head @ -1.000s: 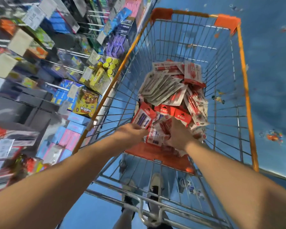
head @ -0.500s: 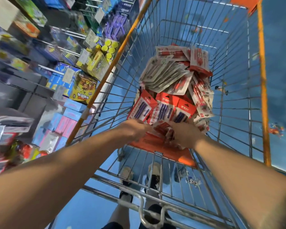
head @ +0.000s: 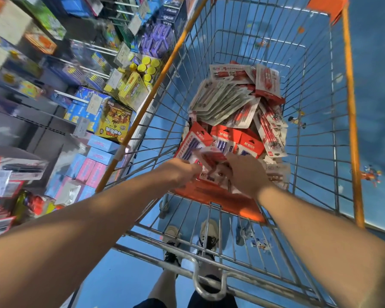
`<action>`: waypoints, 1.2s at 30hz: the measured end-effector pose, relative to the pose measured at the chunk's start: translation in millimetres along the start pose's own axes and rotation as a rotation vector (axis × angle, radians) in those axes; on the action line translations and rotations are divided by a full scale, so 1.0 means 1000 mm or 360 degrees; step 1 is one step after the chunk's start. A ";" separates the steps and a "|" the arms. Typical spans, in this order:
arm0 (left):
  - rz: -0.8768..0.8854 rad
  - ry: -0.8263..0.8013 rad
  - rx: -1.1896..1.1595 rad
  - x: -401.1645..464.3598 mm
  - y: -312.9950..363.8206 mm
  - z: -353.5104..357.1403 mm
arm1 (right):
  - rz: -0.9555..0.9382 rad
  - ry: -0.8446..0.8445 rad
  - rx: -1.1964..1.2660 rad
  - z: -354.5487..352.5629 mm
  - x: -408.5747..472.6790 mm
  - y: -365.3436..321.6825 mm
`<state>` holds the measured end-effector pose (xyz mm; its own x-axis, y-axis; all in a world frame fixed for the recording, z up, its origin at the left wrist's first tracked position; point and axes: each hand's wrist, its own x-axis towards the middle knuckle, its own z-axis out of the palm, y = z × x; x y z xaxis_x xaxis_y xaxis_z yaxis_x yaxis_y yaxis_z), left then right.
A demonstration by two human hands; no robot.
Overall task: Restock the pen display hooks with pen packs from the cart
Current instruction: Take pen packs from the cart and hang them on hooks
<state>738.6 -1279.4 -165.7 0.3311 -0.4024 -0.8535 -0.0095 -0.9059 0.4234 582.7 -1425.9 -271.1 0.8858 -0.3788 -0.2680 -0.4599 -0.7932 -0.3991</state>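
Left hand (head: 182,172) and right hand (head: 246,174) are both gripping one bunch of pen packs (head: 211,162) inside the wire cart (head: 349,121), at its near end, just before the remaining heap (head: 236,103)

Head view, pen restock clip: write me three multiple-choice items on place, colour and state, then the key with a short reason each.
1. Where are the red-carded pen packs lying?
A. inside the wire shopping cart
B. on the floor
C. on a shelf

2. What colour is the cart's top rail trim?
A. green
B. orange
C. black

3. What are the left hand and right hand doing?
A. resting on the cart handle
B. hanging at the sides
C. both reaching into the pile, at a small bunch of packs

Key: 1 A, the packs are heaped within the wire walls. 2 B, the rails and corner caps are orange. 3 C, both hands meet at the bunch over the pile; the exact grip is blurred.
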 end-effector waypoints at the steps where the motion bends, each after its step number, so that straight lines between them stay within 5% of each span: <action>1: 0.0012 0.0056 -0.0038 0.000 -0.001 -0.002 | 0.0086 0.0062 0.0095 -0.005 0.001 -0.004; 5: 0.0074 0.0278 -0.0179 -0.011 0.005 -0.008 | 0.0369 0.0275 0.0489 -0.039 0.003 -0.027; 10: 0.0279 0.0222 -0.0260 -0.037 0.018 -0.015 | 0.0809 0.0724 0.1077 -0.087 0.006 -0.059; 18: 0.0862 0.0408 -0.0235 -0.087 0.044 -0.015 | 0.1092 0.0955 0.1297 -0.146 -0.001 -0.093; 29: 0.1123 0.0303 -0.0626 -0.145 0.054 -0.035 | 0.0788 0.0851 0.1410 -0.219 -0.028 -0.155; 36: 0.1002 0.0521 -0.1048 -0.174 0.034 -0.041 | 0.0671 0.0827 0.1465 -0.244 -0.032 -0.208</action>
<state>719.5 -1234.7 9.7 0.6937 -0.6415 -0.3274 0.2228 -0.2412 0.9446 665.2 -1365.5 34.0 0.4697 -0.8542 -0.2231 -0.4076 0.0143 -0.9130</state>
